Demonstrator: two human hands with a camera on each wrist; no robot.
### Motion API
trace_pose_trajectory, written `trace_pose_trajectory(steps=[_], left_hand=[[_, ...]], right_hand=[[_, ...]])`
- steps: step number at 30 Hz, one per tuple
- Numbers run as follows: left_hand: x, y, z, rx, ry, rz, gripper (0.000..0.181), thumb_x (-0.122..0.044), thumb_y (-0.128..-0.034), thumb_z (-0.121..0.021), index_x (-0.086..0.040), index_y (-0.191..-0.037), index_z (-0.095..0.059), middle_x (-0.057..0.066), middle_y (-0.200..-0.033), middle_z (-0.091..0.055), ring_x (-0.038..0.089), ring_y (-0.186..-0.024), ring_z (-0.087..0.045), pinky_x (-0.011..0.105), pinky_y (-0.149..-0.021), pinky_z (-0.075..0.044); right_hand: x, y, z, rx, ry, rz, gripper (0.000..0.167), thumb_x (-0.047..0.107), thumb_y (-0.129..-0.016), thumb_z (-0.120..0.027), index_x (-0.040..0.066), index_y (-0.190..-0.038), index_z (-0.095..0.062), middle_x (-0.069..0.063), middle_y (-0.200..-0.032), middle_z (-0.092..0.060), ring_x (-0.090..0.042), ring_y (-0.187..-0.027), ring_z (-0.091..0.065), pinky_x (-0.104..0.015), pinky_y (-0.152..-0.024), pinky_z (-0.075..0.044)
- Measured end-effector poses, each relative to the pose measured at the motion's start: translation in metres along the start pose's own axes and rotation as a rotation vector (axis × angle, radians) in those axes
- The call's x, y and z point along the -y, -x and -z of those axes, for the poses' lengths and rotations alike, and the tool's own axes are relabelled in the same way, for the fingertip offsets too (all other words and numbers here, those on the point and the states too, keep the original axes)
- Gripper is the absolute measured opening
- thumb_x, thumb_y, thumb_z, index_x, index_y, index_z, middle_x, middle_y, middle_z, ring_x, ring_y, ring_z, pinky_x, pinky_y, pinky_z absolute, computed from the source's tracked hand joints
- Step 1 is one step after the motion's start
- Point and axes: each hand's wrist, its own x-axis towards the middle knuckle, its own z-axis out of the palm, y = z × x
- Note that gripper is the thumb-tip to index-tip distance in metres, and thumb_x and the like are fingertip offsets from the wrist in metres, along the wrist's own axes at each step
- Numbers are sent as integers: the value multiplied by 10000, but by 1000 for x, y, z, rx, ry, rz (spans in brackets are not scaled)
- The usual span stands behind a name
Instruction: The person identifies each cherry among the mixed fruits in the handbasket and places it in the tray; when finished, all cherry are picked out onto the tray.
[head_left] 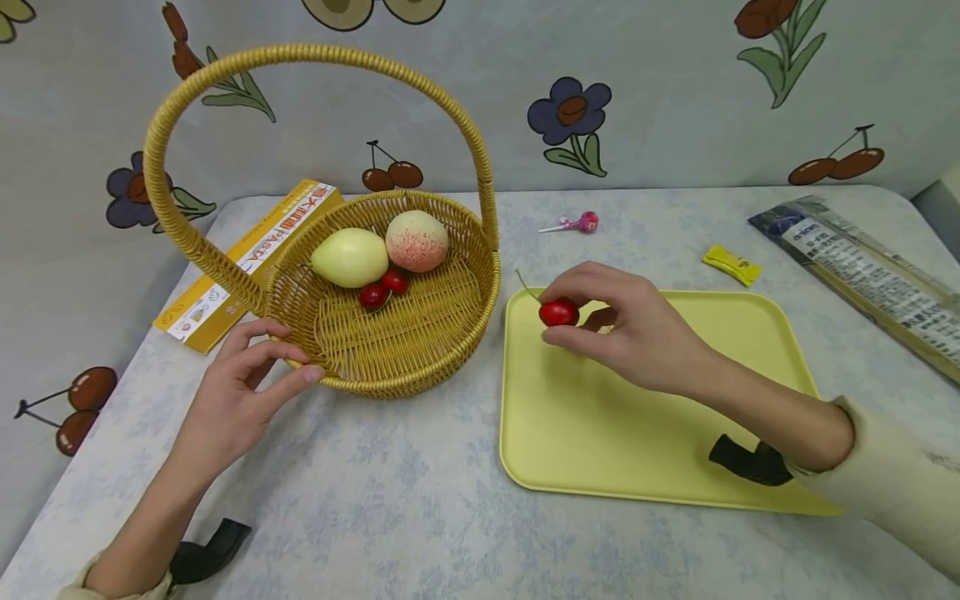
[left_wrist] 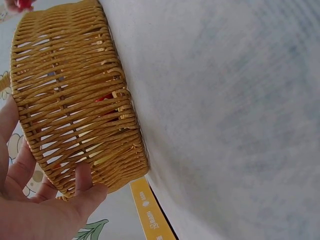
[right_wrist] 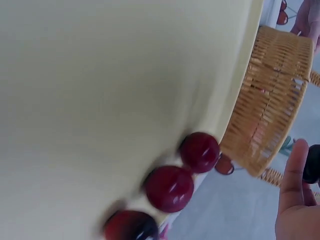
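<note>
My right hand pinches a red cherry with a thin green stem, held above the yellow tray. Round the rim of the wicker basket, at its near left side, my left hand has its fingers and thumb. Inside the basket lie a pale yellow pear-like fruit, a pinkish peach and two cherries. The right wrist view shows more dark red cherries along the tray's edge; the hand hides them in the head view.
A yellow pasta box lies left of the basket, partly behind it. Beyond the tray are a lollipop and a yellow wrapped candy. A long printed packet lies at the right. The basket's tall handle arches upward.
</note>
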Motion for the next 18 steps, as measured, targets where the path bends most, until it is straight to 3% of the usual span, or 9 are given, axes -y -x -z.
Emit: trace_pose_trajectory(steps=[6, 11, 18], left_hand=[[0, 0, 0, -2, -6, -10, 113, -68, -901, -728, 14, -960, -678, 69, -1254, -434, 157, -1205, -402, 147, -1028, -362], [-1, 0, 0, 5, -5, -7, 117, -74, -901, -729, 12, -959, -676, 70, -1255, -432, 114, -1205, -393, 156, -1031, -365], [0, 1, 0, 3, -11, 2, 122, -81, -900, -732, 12, -958, -678, 76, -1255, -432, 114, -1206, -389, 174, -1039, -368]], right_hand=[[-10, 26, 26, 4, 52, -67, 344, 5, -880, -731, 77, -1212, -678, -28, -1168, -612, -105, -983, -575, -206, -754, -564], [-24, 46, 47, -16, 162, -154, 376, -31, -865, -732, 77, -1220, -675, -22, -1163, -616, -102, -996, -577, -141, -764, -534], [-51, 67, 71, 49, 336, -343, 345, 39, -877, -744, 26, -1207, -644, -125, -1133, -635, -335, -962, -657, -117, -698, -498]])
